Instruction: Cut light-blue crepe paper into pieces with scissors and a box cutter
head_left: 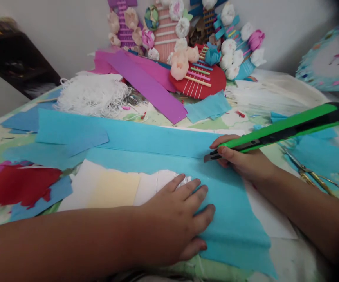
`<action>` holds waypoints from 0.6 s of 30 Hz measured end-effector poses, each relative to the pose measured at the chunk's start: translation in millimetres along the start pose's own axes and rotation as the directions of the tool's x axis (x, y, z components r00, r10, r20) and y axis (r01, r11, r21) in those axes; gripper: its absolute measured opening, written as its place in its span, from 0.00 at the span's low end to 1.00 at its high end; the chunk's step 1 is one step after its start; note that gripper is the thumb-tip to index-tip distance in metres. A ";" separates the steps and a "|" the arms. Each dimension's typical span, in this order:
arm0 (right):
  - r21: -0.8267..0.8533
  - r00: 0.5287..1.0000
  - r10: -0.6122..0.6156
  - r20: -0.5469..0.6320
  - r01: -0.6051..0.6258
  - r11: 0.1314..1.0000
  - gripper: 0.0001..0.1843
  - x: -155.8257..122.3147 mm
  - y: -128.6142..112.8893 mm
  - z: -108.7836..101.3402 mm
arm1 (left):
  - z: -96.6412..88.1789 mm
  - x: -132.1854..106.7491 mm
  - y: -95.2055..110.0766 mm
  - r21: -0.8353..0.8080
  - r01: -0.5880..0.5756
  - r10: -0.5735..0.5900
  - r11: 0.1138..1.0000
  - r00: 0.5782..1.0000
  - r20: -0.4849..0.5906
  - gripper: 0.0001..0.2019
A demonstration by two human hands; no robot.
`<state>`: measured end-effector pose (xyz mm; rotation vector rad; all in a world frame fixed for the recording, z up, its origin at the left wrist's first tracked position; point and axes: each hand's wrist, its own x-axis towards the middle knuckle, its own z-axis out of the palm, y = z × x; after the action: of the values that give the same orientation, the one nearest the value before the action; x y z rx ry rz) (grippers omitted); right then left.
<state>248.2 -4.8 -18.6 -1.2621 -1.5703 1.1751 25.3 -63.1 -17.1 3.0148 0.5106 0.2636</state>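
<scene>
A long sheet of light blue crepe paper point(146, 139) lies folded across the table in front of me. My left hand point(178, 219) lies flat on its near part, fingers stretched out, pressing it down. My right hand point(242, 158) grips a green and black utility knife point(287, 129). The knife's blade tip touches the blue paper at the fold line, just right of the middle. White and cream paper point(107, 188) sticks out from under the blue sheet beside my left wrist.
Purple paper strips point(148, 84), a heap of white shredded string point(93, 94) and paper-flower crafts point(187, 39) fill the back. Red and blue scraps point(19, 186) lie at the left. Gold-handled scissors point(313, 176) lie at the right on blue scraps.
</scene>
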 end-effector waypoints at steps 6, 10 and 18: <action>-0.125 0.999 0.032 -0.016 -0.034 0.992 0.16 3.5 0.6 0.4 | -1.7 -0.6 2.2 0.006 -0.003 0.003 1.000 1.000 0.028 0.25; -0.106 0.997 0.039 -0.059 -0.045 0.993 0.16 5.4 3.0 0.7 | -0.7 0.1 1.6 -0.007 0.004 -0.004 1.000 1.000 0.028 0.26; -0.105 1.000 -0.011 0.019 0.013 0.994 0.10 -11.8 -24.6 11.1 | -2.0 -0.3 1.1 -0.045 0.037 -0.034 0.998 0.998 0.061 0.26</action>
<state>233.8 -20.3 2.0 -1.3114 -1.6698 1.1114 25.0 -64.2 -15.1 2.9556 0.5449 0.1788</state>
